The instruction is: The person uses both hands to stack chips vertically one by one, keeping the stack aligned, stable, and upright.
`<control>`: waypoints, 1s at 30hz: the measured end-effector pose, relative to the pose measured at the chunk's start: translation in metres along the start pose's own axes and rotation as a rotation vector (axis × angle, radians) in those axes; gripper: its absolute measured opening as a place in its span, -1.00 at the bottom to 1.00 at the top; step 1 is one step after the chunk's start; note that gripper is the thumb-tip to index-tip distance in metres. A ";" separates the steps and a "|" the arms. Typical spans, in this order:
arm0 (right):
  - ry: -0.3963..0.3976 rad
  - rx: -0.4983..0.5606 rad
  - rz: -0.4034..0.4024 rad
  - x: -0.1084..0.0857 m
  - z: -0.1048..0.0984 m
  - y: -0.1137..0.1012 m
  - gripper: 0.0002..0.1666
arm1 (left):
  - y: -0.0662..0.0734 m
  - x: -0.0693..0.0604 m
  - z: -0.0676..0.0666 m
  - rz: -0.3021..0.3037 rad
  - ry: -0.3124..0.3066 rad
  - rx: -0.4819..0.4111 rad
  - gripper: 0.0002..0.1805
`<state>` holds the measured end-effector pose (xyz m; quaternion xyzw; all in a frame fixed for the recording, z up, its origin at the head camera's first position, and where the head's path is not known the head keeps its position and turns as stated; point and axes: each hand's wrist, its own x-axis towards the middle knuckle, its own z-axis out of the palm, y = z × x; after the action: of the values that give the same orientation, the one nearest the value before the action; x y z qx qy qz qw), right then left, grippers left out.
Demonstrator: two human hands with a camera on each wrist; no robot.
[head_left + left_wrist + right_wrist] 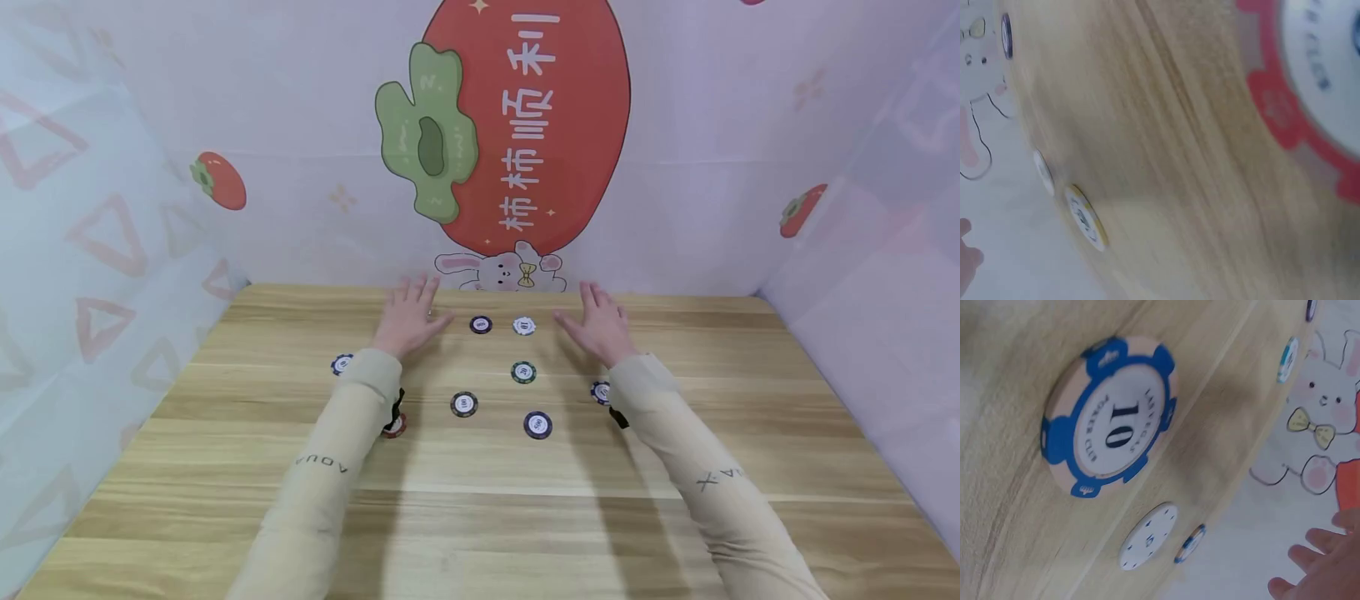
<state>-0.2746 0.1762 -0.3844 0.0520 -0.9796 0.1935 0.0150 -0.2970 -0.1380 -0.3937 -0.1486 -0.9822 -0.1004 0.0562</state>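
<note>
Both bare hands reach over the far part of a wooden table (pixel 480 517). My left hand (pixel 408 321) has its fingers spread, beside a dark 500 poker chip (pixel 481 325). Fingers extended, my right hand (pixel 600 325) is nearest a pale blue-and-white 10 chip (pixel 524 326). Neither hand holds anything. Between the forearms lie a green chip (pixel 523 372), a black 100 chip (pixel 464 404) and a dark blue 500 chip (pixel 537 425). The left sleeve partly covers a red chip (pixel 395 427); the right sleeve partly covers a blue chip (pixel 600 392).
Another blue chip (pixel 342 364) lies left of the left sleeve. In the left wrist view a yellow-edged chip (pixel 1087 217) shows; a white chip (pixel 1149 536) shows in the right wrist view. A printed cloth (pixel 300 217) rises behind the table's far edge.
</note>
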 end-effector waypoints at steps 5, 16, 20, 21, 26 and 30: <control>-0.030 0.054 -0.050 -0.009 -0.004 -0.008 -0.08 | 0.004 -0.003 -0.004 0.115 -0.066 0.051 -0.17; -0.106 0.050 -0.132 -0.034 -0.002 -0.025 -0.18 | 0.018 -0.024 -0.017 0.193 -0.214 -0.085 -0.19; -0.109 0.062 -0.177 -0.044 -0.001 -0.031 -0.24 | 0.022 -0.031 -0.017 0.188 -0.238 -0.105 -0.21; -0.109 0.060 -0.187 -0.046 0.000 -0.033 -0.25 | 0.024 -0.033 -0.017 0.192 -0.243 -0.111 -0.22; -0.131 0.036 -0.224 -0.059 0.004 -0.039 -0.29 | 0.031 -0.042 -0.019 0.263 -0.246 -0.140 -0.24; -0.161 0.043 -0.238 -0.068 0.008 -0.044 -0.31 | 0.035 -0.051 -0.020 0.286 -0.272 -0.144 -0.27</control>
<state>-0.2022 0.1394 -0.3782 0.1836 -0.9601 0.2066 -0.0419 -0.2359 -0.1238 -0.3747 -0.3023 -0.9399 -0.1403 -0.0742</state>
